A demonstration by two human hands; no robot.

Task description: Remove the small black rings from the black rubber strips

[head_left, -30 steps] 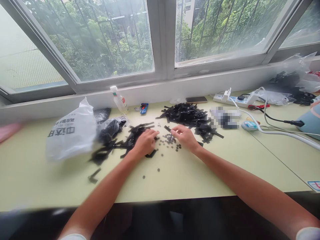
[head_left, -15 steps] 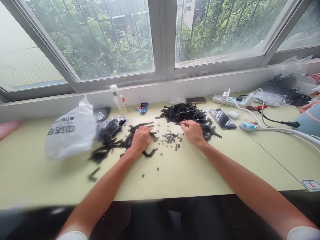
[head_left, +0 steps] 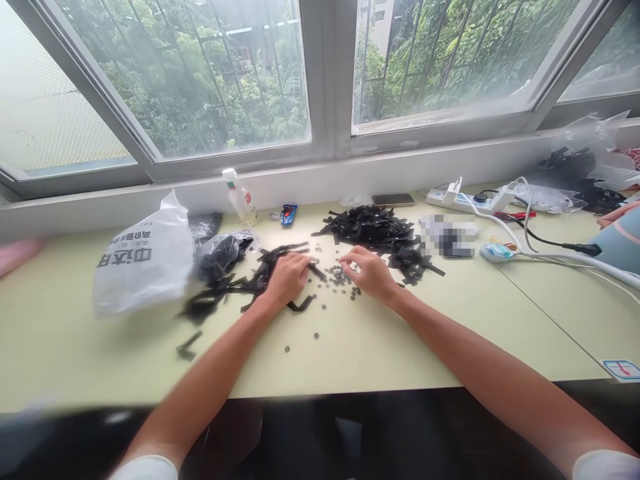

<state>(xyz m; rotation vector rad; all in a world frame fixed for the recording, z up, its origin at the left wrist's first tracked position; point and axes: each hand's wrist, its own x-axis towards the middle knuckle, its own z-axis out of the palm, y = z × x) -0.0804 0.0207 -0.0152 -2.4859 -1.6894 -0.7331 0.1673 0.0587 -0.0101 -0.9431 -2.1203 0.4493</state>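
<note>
My left hand (head_left: 289, 279) is closed at the right edge of a spread of black fabric strips (head_left: 265, 267). One black strip (head_left: 318, 271) sticks out from its fingertips to the right. Over a scatter of small dark round pieces (head_left: 340, 280), perhaps snap buttons, my right hand (head_left: 371, 272) hovers with thumb and forefinger apart and nothing visible between them. Behind the right hand lies a larger heap of black strips (head_left: 370, 227). Two of the round pieces (head_left: 317, 336) lie apart, nearer the table's front edge.
A white plastic bag (head_left: 145, 260) and a dark-filled clear bag (head_left: 225, 253) stand left. Behind are a clear bottle (head_left: 242, 200) and a blue packet (head_left: 288, 215). To the right are a power strip (head_left: 463, 200), cables and a blurred-out patch (head_left: 447, 235). Another person's hand (head_left: 613, 219) shows far right.
My right hand has moved left and forward, away from the heap of strips to above the round pieces, and its fingers have parted. My left hand has shifted slightly right.
</note>
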